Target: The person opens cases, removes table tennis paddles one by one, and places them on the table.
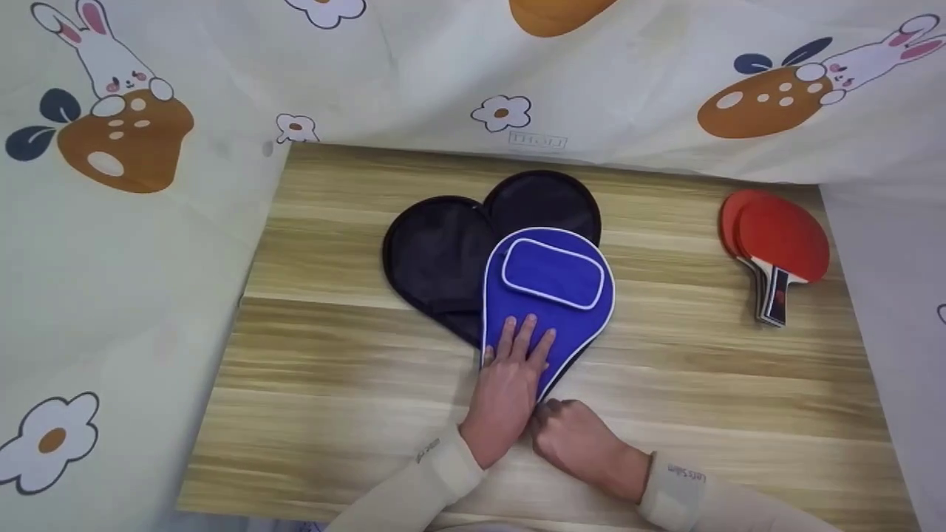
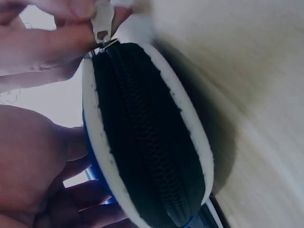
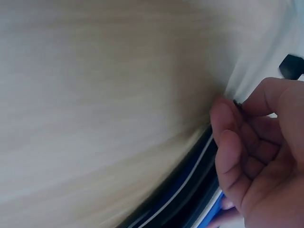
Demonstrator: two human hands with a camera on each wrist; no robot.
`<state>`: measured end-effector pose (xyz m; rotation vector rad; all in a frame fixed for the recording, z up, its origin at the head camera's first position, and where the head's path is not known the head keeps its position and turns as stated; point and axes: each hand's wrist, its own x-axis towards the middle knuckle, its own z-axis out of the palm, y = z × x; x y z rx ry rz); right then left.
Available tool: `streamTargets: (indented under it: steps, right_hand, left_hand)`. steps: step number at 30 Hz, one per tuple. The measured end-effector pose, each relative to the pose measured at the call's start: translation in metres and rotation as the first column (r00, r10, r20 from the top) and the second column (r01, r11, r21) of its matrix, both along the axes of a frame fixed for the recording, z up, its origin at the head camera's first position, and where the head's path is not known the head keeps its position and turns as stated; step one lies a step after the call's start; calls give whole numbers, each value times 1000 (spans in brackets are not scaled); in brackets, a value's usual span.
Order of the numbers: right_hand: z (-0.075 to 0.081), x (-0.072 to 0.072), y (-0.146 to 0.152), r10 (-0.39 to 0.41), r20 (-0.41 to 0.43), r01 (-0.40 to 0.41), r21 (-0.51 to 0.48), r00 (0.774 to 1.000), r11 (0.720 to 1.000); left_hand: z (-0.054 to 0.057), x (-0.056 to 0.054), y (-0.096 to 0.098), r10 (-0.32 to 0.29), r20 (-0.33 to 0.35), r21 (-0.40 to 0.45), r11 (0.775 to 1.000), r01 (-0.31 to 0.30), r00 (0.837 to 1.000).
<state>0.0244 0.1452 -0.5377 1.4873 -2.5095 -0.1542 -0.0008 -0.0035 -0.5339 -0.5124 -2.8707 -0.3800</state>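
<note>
A blue paddle case [image 1: 550, 277] with white piping and a small front pocket lies on the table, its narrow end toward me. My left hand [image 1: 510, 391] rests on its lower part with the fingers spread. At the narrow end's right side, my right hand [image 1: 580, 443] is curled. In the left wrist view its thumb and finger pinch a metal zipper pull [image 2: 102, 21] at the end of the dark zipper [image 2: 147, 137], whose teeth look joined along the visible stretch. Two black paddle cases [image 1: 436, 255] lie partly beneath the blue one.
Red table tennis paddles [image 1: 783, 236] lie stacked at the table's right side, handles toward me. The wooden table [image 1: 332, 384] meets a hanging cloth [image 1: 414, 66] printed with rabbits and flowers at its back and left.
</note>
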Motion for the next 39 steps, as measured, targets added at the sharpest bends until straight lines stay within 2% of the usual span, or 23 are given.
streamTargets:
  steps: [3, 10, 14, 17, 22, 25, 27, 31, 33, 35, 37, 39]
  right_hand:
    - [3, 5, -12, -23, 9, 23, 45, 1000, 999]
    - [9, 13, -26, -160, 127, 151, 82, 979, 985]
    - [9, 14, -20, -163, 126, 157, 60, 979, 986]
    - [12, 13, -11, -153, 164, 153, 15, 974, 988]
    - [21, 3, 9, -221, 236, 235, -33, 946, 971]
    - [26, -11, 28, -299, 264, 325, -56, 917, 944]
    - [28, -22, 44, -361, 291, 398, -79, 886, 914]
    - [29, -42, 75, -497, 336, 560, -121, 800, 820]
    - [27, -51, 87, -541, 336, 608, -135, 771, 782]
    - [23, -57, 95, -563, 337, 632, -142, 755, 762]
    - [17, -62, 98, -576, 351, 646, -123, 739, 754]
    - [12, -65, 99, -588, 391, 666, -92, 708, 741]
  left_hand:
    - [0, -1, -2, -5, -34, -4, 1000, 5, 999]
    - [0, -3, -3, -29, -53, -23, 999, 28, 998]
    - [1, -4, -4, -36, -56, -59, 998, 32, 998]
    - [1, -4, -5, -35, -62, -89, 996, 29, 997]
    - [0, -3, -4, -30, -78, -101, 995, 22, 996]
    - [-1, -2, -1, -23, -69, -96, 995, 16, 997]
    - [-1, -1, 1, -16, -47, -96, 995, 12, 999]
    - [-1, 0, 6, -7, -5, -111, 994, 7, 1000]
    - [-2, 1, 8, -4, -5, -131, 991, 3, 1000]
    - [-3, 2, 9, 3, -22, -151, 988, -6, 1000]
    - [-5, 2, 10, 7, -45, -162, 987, -14, 999]
    - [-6, 2, 10, 10, -67, -163, 986, -21, 998]
